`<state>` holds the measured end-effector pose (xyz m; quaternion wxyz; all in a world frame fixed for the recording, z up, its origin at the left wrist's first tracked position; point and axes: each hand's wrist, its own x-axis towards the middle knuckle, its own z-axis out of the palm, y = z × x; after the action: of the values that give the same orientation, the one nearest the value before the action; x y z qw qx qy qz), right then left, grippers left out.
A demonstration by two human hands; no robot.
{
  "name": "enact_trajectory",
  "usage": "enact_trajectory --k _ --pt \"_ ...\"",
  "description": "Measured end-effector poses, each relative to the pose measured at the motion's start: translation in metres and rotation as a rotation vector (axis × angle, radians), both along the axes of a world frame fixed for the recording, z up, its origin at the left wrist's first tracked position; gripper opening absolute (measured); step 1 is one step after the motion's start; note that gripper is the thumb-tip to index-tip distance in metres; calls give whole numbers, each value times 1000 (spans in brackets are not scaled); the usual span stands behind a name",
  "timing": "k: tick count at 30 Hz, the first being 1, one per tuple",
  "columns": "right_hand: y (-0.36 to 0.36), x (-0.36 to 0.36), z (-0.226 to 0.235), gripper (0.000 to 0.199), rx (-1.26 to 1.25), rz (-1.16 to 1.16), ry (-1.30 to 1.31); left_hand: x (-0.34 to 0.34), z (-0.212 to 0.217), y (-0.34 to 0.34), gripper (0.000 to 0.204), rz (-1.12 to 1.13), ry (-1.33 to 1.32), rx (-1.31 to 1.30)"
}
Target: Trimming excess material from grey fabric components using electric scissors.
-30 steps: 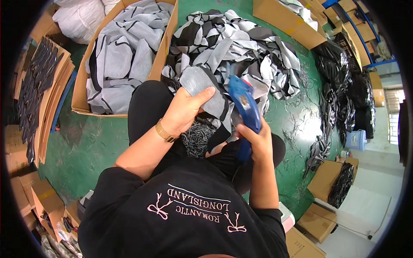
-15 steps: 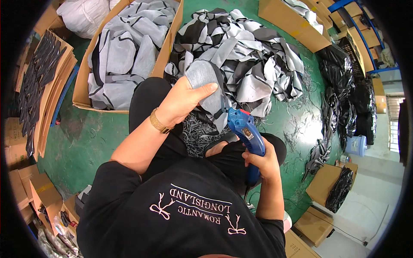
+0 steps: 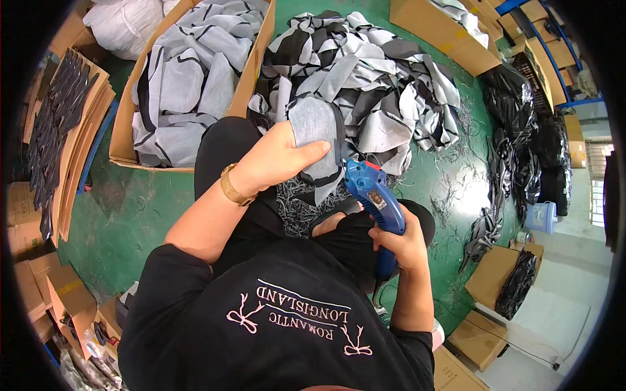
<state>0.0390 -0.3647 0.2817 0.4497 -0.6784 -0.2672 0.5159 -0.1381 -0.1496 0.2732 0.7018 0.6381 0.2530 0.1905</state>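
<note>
Pinched between the thumb and fingers of my left hand (image 3: 283, 158) is a rounded grey fabric piece (image 3: 316, 127) with a black edge. My right hand (image 3: 403, 238) is wrapped round the blue handle of corded electric scissors (image 3: 377, 192). Their head meets the right edge of the fabric piece; the blade itself is too small to make out. From the lower part of the piece a pointed flap hangs down. Thin cut strips (image 3: 293, 205) lie in a heap on the floor below, between my legs.
A large heap of grey and black fabric pieces (image 3: 385, 85) lies ahead on the green floor (image 3: 450, 215). An open cardboard box (image 3: 251, 85) full of similar pieces stands at the left. Black plastic bags (image 3: 515, 104) and a blue bucket (image 3: 540, 217) are at the right.
The fabric piece has turned and shifted slightly in my left hand, and its lower flap now hangs out more. The scissors stay at its right edge, almost in place.
</note>
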Motion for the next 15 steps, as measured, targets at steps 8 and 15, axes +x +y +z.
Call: enact_trajectory --k 8,15 --pt "9 -1 1 35 10 -22 32 -2 -16 -3 19 -83 -92 238" --pt "49 -1 -3 34 256 -209 116 5 -18 -22 27 -102 -162 -182"
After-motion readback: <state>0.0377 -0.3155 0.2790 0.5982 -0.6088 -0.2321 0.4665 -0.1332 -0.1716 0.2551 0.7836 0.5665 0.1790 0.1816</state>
